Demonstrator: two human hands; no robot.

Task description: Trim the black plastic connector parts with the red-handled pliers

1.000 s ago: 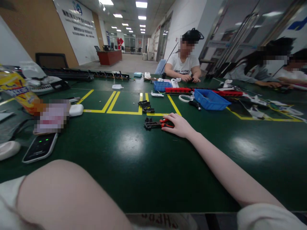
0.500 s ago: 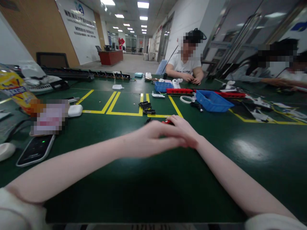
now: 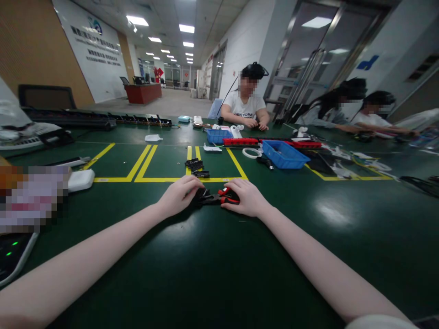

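The right hand [image 3: 245,201] grips the red pliers [image 3: 219,197] on the tabletop [image 3: 219,256] while the left hand [image 3: 180,195] closes over their black tip, and I cannot tell what it holds.

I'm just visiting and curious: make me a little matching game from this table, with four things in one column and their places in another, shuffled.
Things:
1. red-handled tool
2. blue bin
3. pile of black parts
4. white flat device

Places:
A. on the yellow floor-tape lines, beyond the hands
B. between the left hand and right hand
C. far left, beside the blurred patch
D. right of centre, next to a white ring

Pairs: 1-B, 2-D, 3-A, 4-C
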